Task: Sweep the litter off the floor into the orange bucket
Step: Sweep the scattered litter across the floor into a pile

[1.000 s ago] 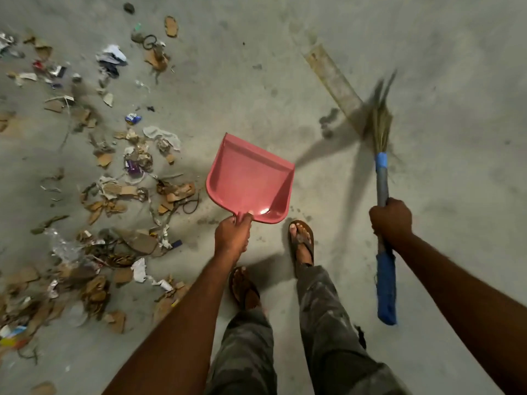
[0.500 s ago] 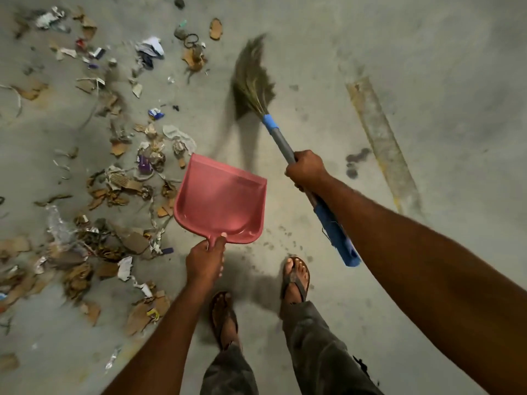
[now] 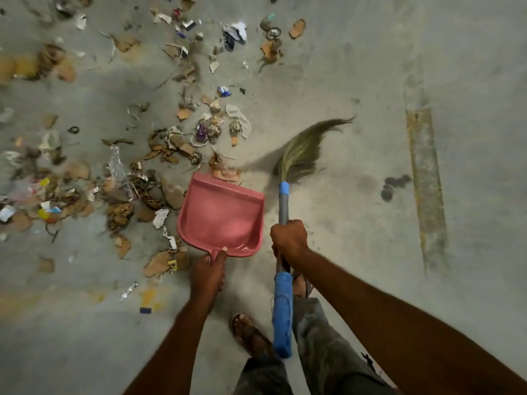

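My left hand [image 3: 207,273] grips the handle of a pink dustpan [image 3: 221,216], whose mouth points away from me at the edge of the litter. My right hand [image 3: 288,239] grips the grey and blue handle of a grass broom [image 3: 303,149]. Its bristles bend to the right on the floor, just right of the dustpan's far corner. Litter [image 3: 159,155] of cardboard scraps, paper, foil and plastic lies scattered over the left and upper floor. Some scraps [image 3: 225,172] touch the dustpan's front lip. No orange bucket is in view.
The bare concrete floor [image 3: 356,67] stretches to the right, with a worn yellow painted strip [image 3: 426,178] and dark stains [image 3: 395,185]. My feet in sandals [image 3: 248,332] stand below the dustpan.
The broom head swung from the far left of the dustpan down to its right side. The dustpan moved closer to the litter, and the view shifted left.
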